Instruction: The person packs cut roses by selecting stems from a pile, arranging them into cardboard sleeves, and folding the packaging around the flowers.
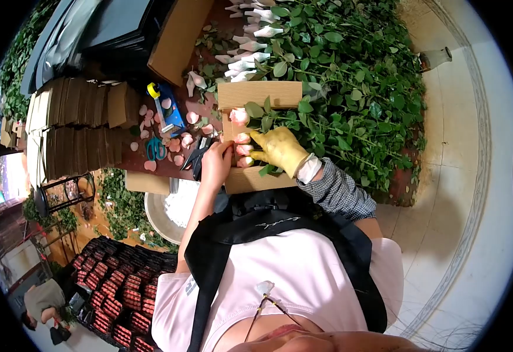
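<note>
My bare left hand [214, 163] is at the left edge of a corrugated cardboard wrapper [259, 94], its fingers bent together against the edge beside the blooms. My right hand [280, 151], in a yellow glove, reaches in from the right. Its thumb and a finger are around pink roses [243, 149] lying in a short column on the wrapper. Another pink rose [239, 117] lies a little above them. Just left of my bare hand is a black stapler [195, 159]. The wrapper's near flap [256, 179] is close to my apron.
Leafy rose stems [350, 100] are piled on the right, with white-netted buds [247, 58] behind. Left are a blue tape dispenser [171, 111], teal scissors [155, 149], loose petals and stacked cardboard [80, 102]. A white basin [157, 214] is below. A person [44, 299] crouches far left.
</note>
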Demonstrator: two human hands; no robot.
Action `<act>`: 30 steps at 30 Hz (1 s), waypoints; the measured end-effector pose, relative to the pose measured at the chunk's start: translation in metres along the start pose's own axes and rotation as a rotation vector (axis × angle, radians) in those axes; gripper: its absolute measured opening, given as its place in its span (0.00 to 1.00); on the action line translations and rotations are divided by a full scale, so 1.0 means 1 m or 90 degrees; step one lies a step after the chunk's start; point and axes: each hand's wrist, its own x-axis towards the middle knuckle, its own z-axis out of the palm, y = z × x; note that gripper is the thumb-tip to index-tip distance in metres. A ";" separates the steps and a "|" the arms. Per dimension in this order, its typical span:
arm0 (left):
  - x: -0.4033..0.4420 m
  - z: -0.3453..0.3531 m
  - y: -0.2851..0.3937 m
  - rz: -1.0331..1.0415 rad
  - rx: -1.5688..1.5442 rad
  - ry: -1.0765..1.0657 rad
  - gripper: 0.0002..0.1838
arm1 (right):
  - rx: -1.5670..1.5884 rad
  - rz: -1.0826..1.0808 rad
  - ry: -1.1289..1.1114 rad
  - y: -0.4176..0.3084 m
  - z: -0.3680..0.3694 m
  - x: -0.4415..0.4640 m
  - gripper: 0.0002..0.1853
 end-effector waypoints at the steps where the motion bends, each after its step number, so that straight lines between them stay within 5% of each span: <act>1: 0.000 -0.001 0.000 -0.001 0.001 0.000 0.11 | -0.022 -0.002 -0.020 -0.001 0.004 0.004 0.35; 4: 0.001 -0.004 0.008 -0.023 0.005 -0.018 0.11 | -0.050 0.017 -0.034 -0.007 0.012 0.007 0.34; 7: 0.007 -0.004 0.037 0.141 0.114 0.114 0.18 | -0.017 -0.001 -0.009 -0.002 0.004 0.004 0.31; 10: 0.013 0.006 0.036 0.122 0.126 0.090 0.19 | 0.087 0.022 0.016 0.002 -0.016 -0.001 0.21; 16: 0.008 0.006 0.028 0.116 0.166 0.097 0.19 | 0.023 0.037 0.186 0.019 0.001 0.023 0.18; 24: 0.016 0.014 -0.006 0.005 -0.029 0.190 0.23 | 0.078 0.047 0.127 0.023 0.015 0.013 0.17; 28: 0.042 0.041 -0.028 0.049 0.036 0.110 0.27 | 0.043 0.081 0.125 0.013 0.011 0.012 0.15; 30: 0.051 0.054 -0.041 -0.103 -0.268 -0.041 0.26 | 0.105 0.061 0.227 0.013 -0.004 0.008 0.13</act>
